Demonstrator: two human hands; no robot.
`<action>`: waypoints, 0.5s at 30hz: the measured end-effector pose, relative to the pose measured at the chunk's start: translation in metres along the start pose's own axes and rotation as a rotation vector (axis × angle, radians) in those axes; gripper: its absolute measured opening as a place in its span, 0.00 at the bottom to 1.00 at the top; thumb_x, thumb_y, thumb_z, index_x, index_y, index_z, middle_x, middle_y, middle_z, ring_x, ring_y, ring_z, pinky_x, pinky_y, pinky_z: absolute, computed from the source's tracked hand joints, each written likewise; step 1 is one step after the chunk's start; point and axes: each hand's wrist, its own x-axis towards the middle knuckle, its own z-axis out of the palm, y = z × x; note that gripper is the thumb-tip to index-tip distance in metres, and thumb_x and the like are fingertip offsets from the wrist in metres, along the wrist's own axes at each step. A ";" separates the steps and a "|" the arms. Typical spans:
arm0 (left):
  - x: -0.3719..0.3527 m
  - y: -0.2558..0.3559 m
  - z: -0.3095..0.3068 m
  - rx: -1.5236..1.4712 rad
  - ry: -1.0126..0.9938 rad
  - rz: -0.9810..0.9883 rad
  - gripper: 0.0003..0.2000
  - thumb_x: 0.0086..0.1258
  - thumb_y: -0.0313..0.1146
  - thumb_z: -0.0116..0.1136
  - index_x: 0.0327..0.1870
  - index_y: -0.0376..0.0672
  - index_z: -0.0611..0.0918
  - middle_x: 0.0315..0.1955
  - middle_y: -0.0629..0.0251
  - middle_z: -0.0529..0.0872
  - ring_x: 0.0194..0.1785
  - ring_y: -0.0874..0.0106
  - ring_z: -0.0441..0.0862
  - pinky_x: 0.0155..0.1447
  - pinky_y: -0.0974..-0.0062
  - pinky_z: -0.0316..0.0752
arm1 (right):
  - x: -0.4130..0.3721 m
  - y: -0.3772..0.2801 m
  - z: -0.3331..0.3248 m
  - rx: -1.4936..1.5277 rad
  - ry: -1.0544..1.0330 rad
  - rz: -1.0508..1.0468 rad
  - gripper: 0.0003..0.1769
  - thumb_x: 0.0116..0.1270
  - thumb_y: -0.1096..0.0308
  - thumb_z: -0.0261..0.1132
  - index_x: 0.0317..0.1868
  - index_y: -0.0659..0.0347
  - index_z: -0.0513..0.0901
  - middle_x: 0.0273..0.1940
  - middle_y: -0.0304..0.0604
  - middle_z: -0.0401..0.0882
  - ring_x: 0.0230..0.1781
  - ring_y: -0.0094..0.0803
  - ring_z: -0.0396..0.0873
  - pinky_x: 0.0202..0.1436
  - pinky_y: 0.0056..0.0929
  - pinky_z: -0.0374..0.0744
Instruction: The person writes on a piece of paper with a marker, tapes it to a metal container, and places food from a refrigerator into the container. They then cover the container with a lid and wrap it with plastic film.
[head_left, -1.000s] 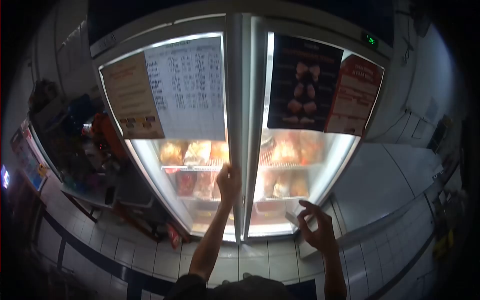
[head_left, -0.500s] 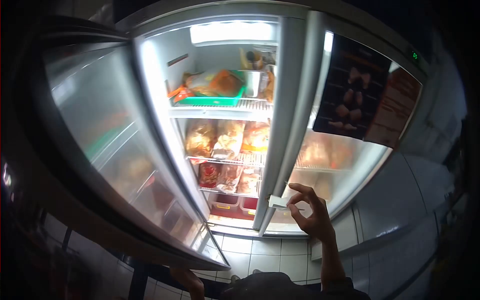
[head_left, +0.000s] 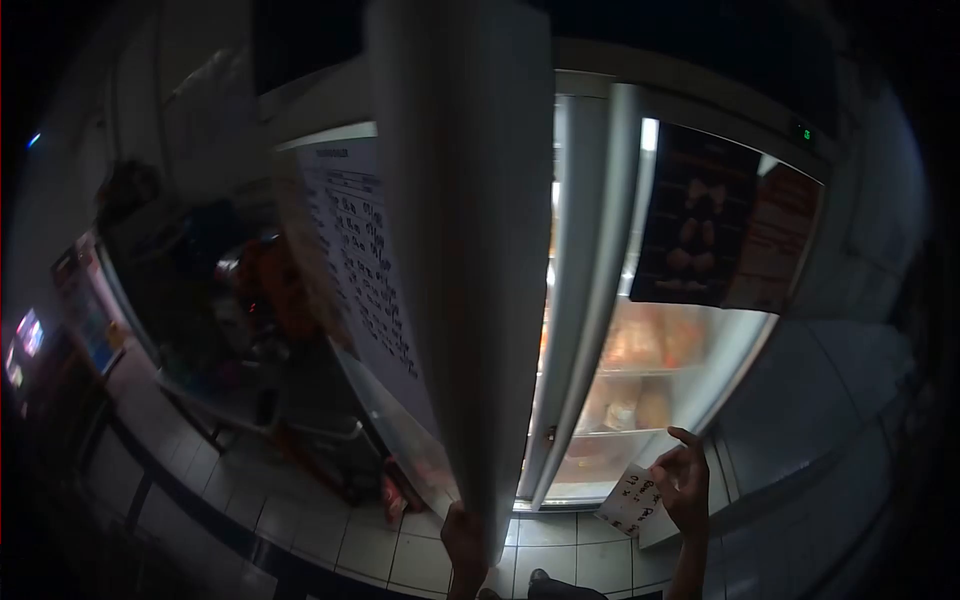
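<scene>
Fridge, 2 glass doors. Left door stands open, edge-on to the cam, blocks most of the interior. Left hand at that door's bottom corner, grip closed round its free edge; fingertips hidden behind the door. Handwritten sheet on the door's outer face, upper half, seen at a steep angle, txt not readable.

Right hand low, in front of the right door's bottom edge. Grip: thumb + fingers pinched on a small paper note, index raised. Note hangs tilted, handwriting on it, can't read it. It's well apart from the left door; can't tell if it touches the glass.

Right door shut, lit from inside. Dark poster + red poster side by side at its top, edges meeting. Pale food packs on a shelf behind the glass, blurry. Green display at the fridge's top right corner. Tiled floor below. Cluttered shelving off to the left, too dark for detail.
</scene>
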 end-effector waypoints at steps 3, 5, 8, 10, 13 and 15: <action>0.033 -0.039 0.043 -0.076 -0.183 0.089 0.09 0.73 0.33 0.58 0.33 0.40 0.75 0.25 0.76 0.70 0.31 0.84 0.65 0.35 0.83 0.62 | -0.031 -0.001 -0.041 -0.141 0.187 0.042 0.28 0.61 0.79 0.60 0.63 0.60 0.70 0.32 0.40 0.76 0.36 0.25 0.79 0.46 0.28 0.80; 0.052 -0.050 0.076 -0.105 -0.234 0.070 0.09 0.74 0.33 0.55 0.32 0.41 0.75 0.25 0.76 0.69 0.30 0.83 0.65 0.35 0.82 0.62 | -0.056 0.001 -0.077 -0.265 0.268 0.013 0.27 0.61 0.79 0.60 0.63 0.61 0.71 0.31 0.41 0.77 0.35 0.26 0.80 0.45 0.29 0.80; 0.089 -0.097 0.123 -0.060 -0.156 0.206 0.12 0.78 0.36 0.47 0.33 0.40 0.77 0.26 0.73 0.74 0.31 0.79 0.69 0.37 0.78 0.67 | -0.101 -0.002 -0.139 -0.304 0.415 0.085 0.27 0.61 0.79 0.60 0.63 0.61 0.71 0.31 0.41 0.78 0.34 0.26 0.80 0.46 0.30 0.81; 0.138 -0.153 0.136 0.020 -0.218 0.497 0.11 0.76 0.33 0.44 0.39 0.38 0.80 0.31 0.66 0.81 0.37 0.75 0.77 0.44 0.76 0.73 | -0.136 -0.002 -0.181 -0.329 0.529 0.143 0.28 0.61 0.80 0.59 0.64 0.60 0.70 0.32 0.39 0.77 0.35 0.25 0.80 0.48 0.30 0.81; 0.151 -0.169 0.178 0.353 -0.146 0.937 0.19 0.74 0.41 0.44 0.43 0.36 0.85 0.43 0.54 0.87 0.48 0.60 0.83 0.56 0.62 0.76 | -0.194 0.014 -0.254 -0.403 0.681 0.132 0.29 0.62 0.80 0.60 0.65 0.60 0.69 0.32 0.38 0.77 0.35 0.25 0.80 0.49 0.31 0.81; 0.108 -0.174 0.225 0.413 -0.104 0.950 0.19 0.74 0.41 0.44 0.45 0.36 0.85 0.44 0.54 0.87 0.49 0.60 0.83 0.57 0.63 0.76 | -0.237 0.026 -0.303 -0.397 0.763 0.154 0.29 0.62 0.80 0.60 0.65 0.60 0.70 0.33 0.38 0.77 0.35 0.25 0.80 0.49 0.30 0.81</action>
